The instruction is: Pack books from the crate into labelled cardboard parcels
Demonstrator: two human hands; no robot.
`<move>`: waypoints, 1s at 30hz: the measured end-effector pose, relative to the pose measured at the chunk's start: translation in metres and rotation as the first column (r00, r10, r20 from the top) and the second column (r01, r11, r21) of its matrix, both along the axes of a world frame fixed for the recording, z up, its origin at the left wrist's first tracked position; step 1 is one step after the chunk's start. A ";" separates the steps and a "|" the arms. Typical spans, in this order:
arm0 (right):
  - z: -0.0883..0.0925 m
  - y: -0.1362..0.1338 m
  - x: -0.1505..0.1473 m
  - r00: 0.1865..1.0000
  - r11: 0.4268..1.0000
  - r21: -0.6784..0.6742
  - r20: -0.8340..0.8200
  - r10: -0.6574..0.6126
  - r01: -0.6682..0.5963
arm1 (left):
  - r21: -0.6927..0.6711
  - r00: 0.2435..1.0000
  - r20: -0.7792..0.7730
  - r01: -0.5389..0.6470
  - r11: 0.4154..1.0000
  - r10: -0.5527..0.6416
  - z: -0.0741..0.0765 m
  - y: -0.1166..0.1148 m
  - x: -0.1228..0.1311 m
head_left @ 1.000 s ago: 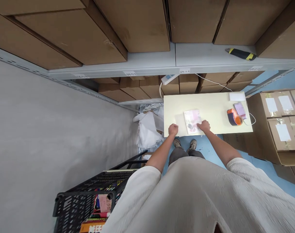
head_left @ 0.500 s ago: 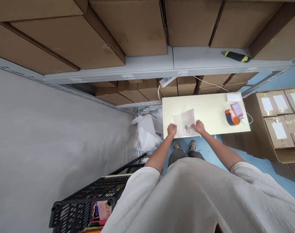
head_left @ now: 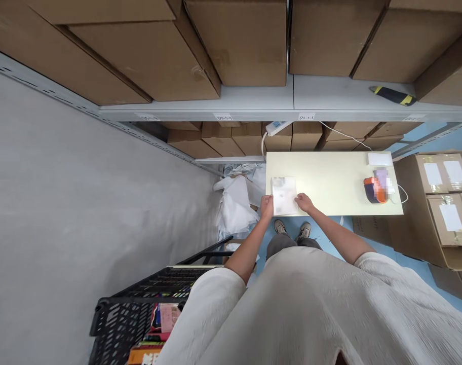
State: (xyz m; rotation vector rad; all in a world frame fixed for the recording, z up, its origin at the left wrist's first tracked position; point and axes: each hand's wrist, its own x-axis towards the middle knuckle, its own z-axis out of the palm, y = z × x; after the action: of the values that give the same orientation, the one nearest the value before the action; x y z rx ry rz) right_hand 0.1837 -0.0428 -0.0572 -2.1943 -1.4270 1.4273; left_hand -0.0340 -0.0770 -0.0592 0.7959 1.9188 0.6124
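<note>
A flat, whitish rectangular packet (head_left: 284, 197) lies near the front left of the pale yellow table (head_left: 330, 172). Faint grey marks show through its thin, cloudy wrapping, and what is inside cannot be made out. My left hand (head_left: 267, 207) is closed at the packet's left edge, fingers curled. At the opposite edge, my right hand (head_left: 304, 203) pinches the packet's side between thumb and fingers.
An orange and dark blue device (head_left: 372, 190) and a white box (head_left: 380, 159) occupy the table's right end. Crumpled white wrapping (head_left: 236, 205) lies left of it. A black crate (head_left: 128, 319) holds books. Shelved cartons (head_left: 254, 45) hang over the far side; a utility knife (head_left: 393, 95) rests there.
The packet has gone from an open, two-part spread to one compact rectangle. My right hand has moved left with its side. My left hand now touches the left edge.
</note>
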 end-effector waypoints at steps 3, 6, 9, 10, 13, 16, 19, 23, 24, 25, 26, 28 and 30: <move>-0.005 0.001 -0.004 0.998 1.000 -0.024 0.061 0.009 -0.007 | -0.036 0.999 0.054 0.010 0.999 -0.008 -0.004 0.000 -0.005; -0.007 0.001 -0.006 0.994 1.000 -0.028 0.107 -0.008 0.011 | -0.055 0.999 -0.008 0.040 0.998 -0.040 -0.009 0.005 -0.008; -0.009 0.000 -0.009 0.988 0.998 -0.030 0.144 -0.050 0.055 | -0.079 0.995 -0.094 0.031 0.996 -0.038 -0.012 0.008 -0.008; -0.009 0.000 -0.010 0.986 0.997 -0.030 0.153 -0.067 0.072 | -0.097 0.995 -0.092 0.038 0.995 -0.047 -0.013 0.007 -0.008; -0.012 -0.001 -0.015 0.978 0.992 -0.035 0.176 -0.113 0.121 | -0.137 0.995 -0.050 0.082 0.987 -0.089 -0.014 0.005 -0.006; -0.017 0.001 -0.017 0.976 0.988 -0.050 0.170 -0.138 0.149 | -0.121 0.993 -0.047 0.100 0.988 -0.106 -0.015 0.002 -0.006; -0.022 0.003 -0.016 0.982 0.983 -0.071 0.105 -0.160 0.168 | -0.088 0.990 -0.035 0.131 0.987 -0.135 -0.016 0.002 -0.008; -0.025 0.016 -0.013 0.985 0.983 -0.066 0.026 -0.169 0.170 | -0.054 0.987 -0.001 0.158 0.986 -0.158 -0.021 0.009 -0.008; -0.025 0.022 -0.012 0.985 0.984 -0.059 0.009 -0.171 0.171 | -0.047 0.988 0.002 0.154 0.987 -0.154 -0.023 0.013 -0.007; -0.025 0.030 -0.012 0.983 0.982 -0.052 -0.018 -0.184 0.183 | -0.040 0.989 0.002 0.147 0.988 -0.148 -0.024 0.018 -0.006; -0.025 0.038 -0.012 0.978 0.978 -0.048 -0.051 -0.204 0.202 | -0.034 0.990 -0.001 0.138 0.990 -0.138 -0.026 0.024 -0.005; -0.025 0.058 -0.012 0.963 0.970 -0.047 -0.114 -0.243 0.239 | -0.018 0.994 -0.005 0.112 0.993 -0.113 -0.030 0.039 -0.003; -0.026 0.080 -0.014 0.957 0.968 -0.048 -0.143 -0.251 0.246 | 0.002 0.997 0.011 0.074 0.997 -0.074 -0.033 0.056 -0.001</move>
State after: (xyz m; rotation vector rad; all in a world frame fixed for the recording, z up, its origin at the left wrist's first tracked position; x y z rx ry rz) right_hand 0.1697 0.0376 -0.0832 -2.1426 -1.0456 1.4931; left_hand -0.0350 -0.0212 -0.0921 0.8587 1.8704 0.5725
